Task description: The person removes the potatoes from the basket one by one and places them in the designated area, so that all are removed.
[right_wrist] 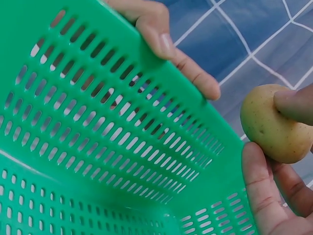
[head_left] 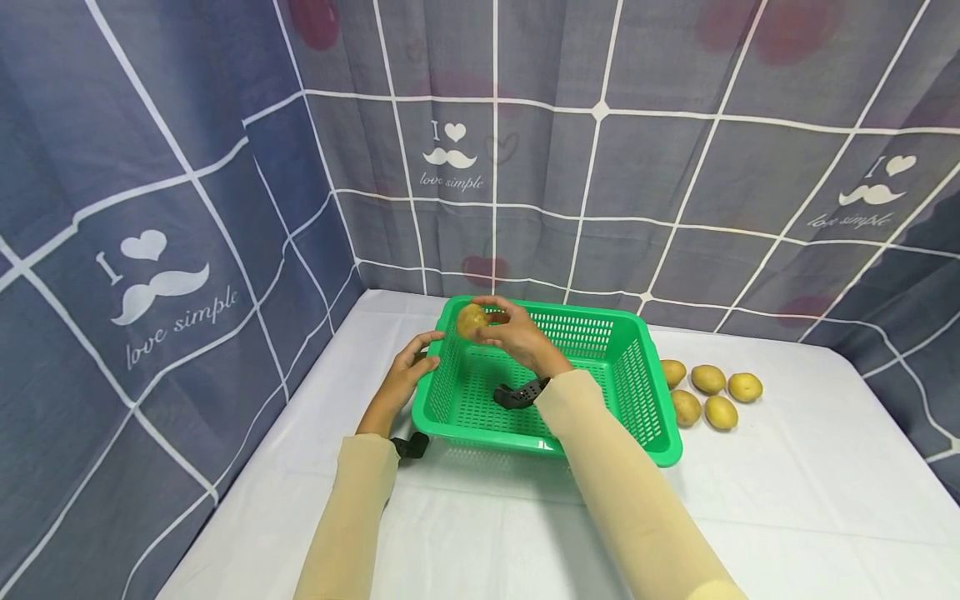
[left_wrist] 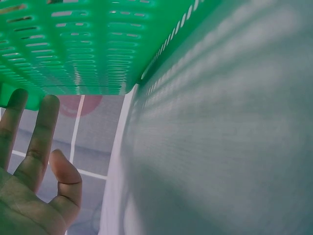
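My right hand (head_left: pixel 489 322) pinches a yellow-brown potato (head_left: pixel 472 320) between thumb and fingers, above the far left corner of a green slotted plastic basket (head_left: pixel 525 443). The right wrist view shows the potato (right_wrist: pixel 268 122) in my right hand (right_wrist: pixel 279 143) just beyond the basket's rim (right_wrist: pixel 146 73). My left hand (head_left: pixel 410 367) lies against the basket's left rim with straight fingers; its fingers (right_wrist: pixel 193 76) show along that rim. In the left wrist view the left hand (left_wrist: pixel 34 164) is spread beside the basket wall (left_wrist: pixel 73 49). No potato is visible inside the basket.
Several more potatoes (head_left: pixel 707 380) lie in a cluster on the white tablecloth (head_left: pixel 787 508) right of the basket. A blue-grey checked curtain (head_left: pixel 187 208) encloses the table at the left and back.
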The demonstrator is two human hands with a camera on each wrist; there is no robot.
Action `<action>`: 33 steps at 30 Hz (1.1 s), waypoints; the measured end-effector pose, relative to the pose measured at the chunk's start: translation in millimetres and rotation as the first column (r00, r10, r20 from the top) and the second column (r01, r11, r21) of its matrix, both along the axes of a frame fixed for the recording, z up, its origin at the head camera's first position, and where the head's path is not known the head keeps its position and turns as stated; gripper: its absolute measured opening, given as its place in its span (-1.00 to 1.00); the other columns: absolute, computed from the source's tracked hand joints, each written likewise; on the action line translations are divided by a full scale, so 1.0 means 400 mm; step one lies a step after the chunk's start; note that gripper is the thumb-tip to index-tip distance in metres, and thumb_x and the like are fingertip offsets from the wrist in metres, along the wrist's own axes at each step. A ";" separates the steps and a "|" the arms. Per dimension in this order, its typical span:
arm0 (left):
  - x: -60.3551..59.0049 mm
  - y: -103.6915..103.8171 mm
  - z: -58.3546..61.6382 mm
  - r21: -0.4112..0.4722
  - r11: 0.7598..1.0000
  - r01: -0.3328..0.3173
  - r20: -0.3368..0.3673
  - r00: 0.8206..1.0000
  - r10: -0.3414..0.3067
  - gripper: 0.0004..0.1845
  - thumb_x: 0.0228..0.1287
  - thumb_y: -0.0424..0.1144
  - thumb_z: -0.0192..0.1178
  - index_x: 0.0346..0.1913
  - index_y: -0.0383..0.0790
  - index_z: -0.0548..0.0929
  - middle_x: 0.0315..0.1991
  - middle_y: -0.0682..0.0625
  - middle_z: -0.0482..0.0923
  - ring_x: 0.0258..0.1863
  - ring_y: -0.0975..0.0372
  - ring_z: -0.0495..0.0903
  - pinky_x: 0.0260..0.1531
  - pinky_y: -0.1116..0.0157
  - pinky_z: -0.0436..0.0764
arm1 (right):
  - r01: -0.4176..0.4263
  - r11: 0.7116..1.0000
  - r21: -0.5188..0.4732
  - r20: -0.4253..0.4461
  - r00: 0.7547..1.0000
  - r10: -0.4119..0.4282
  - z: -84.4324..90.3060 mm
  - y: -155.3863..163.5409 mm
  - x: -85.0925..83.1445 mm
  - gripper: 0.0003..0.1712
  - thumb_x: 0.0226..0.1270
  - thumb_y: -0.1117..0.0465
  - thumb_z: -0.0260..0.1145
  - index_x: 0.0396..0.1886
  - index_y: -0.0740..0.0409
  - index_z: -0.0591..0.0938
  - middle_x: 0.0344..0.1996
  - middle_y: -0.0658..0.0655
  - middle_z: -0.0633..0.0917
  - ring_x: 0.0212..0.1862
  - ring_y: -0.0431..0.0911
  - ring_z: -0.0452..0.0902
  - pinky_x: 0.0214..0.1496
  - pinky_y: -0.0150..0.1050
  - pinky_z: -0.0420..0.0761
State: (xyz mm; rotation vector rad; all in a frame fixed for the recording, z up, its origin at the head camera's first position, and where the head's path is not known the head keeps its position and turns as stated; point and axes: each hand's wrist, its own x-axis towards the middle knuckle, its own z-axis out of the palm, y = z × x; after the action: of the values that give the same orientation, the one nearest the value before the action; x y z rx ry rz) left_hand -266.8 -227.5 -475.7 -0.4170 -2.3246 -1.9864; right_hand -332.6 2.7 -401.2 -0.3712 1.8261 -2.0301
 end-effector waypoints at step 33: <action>-0.002 0.002 -0.004 -0.019 1.000 -0.012 -0.007 1.000 0.012 -0.44 0.60 -0.29 0.05 0.57 -0.35 0.38 0.65 -0.30 0.19 0.56 -0.28 0.27 0.48 -0.26 0.33 | 0.009 0.993 -0.119 -0.186 0.982 -0.031 0.070 0.087 0.053 -0.24 0.36 0.57 0.31 0.56 0.42 0.40 -0.04 0.14 0.61 -0.07 -0.10 0.66 0.06 -0.28 0.71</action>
State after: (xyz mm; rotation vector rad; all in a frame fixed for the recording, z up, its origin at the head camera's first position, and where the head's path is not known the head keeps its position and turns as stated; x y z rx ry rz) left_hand -267.5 -226.6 -477.1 -0.4091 -2.3385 -1.9559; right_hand -311.5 37.6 -373.1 -0.5992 1.8265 -2.1881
